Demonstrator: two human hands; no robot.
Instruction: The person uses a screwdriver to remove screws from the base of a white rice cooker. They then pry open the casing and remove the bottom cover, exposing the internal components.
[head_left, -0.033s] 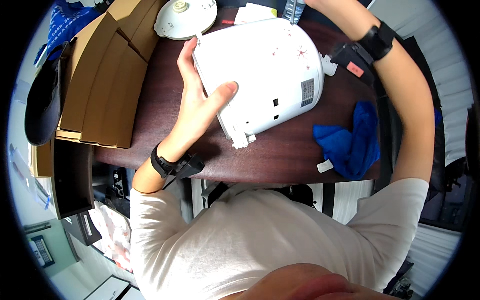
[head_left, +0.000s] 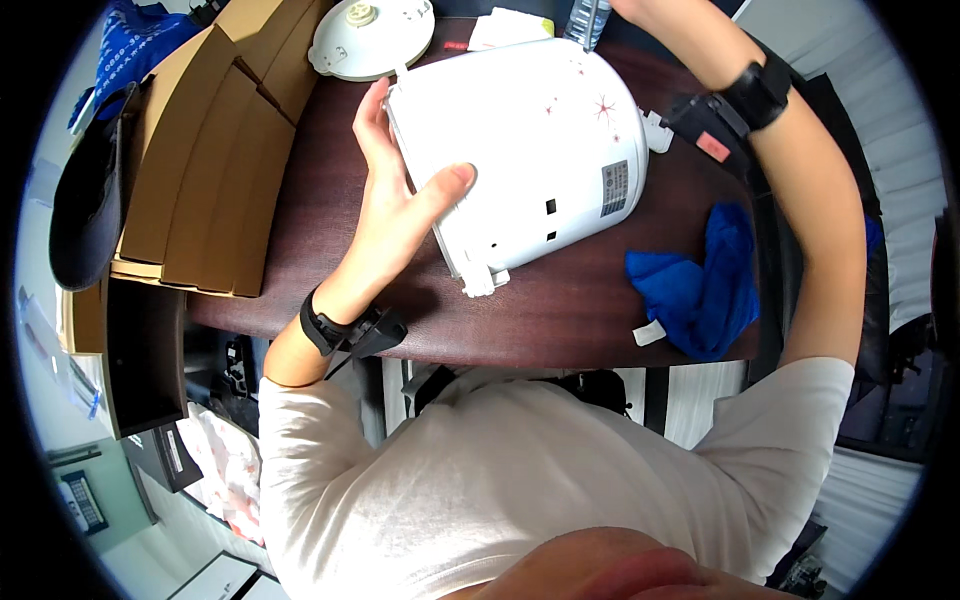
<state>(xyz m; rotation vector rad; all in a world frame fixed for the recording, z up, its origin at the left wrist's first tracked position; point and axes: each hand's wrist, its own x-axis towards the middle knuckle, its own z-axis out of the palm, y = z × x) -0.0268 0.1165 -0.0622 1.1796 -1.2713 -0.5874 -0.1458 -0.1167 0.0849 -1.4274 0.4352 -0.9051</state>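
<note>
A white electric cooker body (head_left: 540, 150) with small pink star marks lies on its side on the dark brown table (head_left: 560, 310). My left hand (head_left: 395, 210) grips the open rim at its left end, thumb pressed on the outer wall and fingers along the edge. My right forearm (head_left: 800, 180), with a black wrist strap, reaches over the far side of the cooker. The right hand itself is cut off at the top of the picture.
A white round lid (head_left: 370, 35) lies behind the cooker. Flattened cardboard boxes (head_left: 200, 160) are stacked at the left, with a dark cap (head_left: 90, 200) beside them. A blue cloth (head_left: 705, 285) sits at the right front, and a clear bottle (head_left: 590, 20) at the back.
</note>
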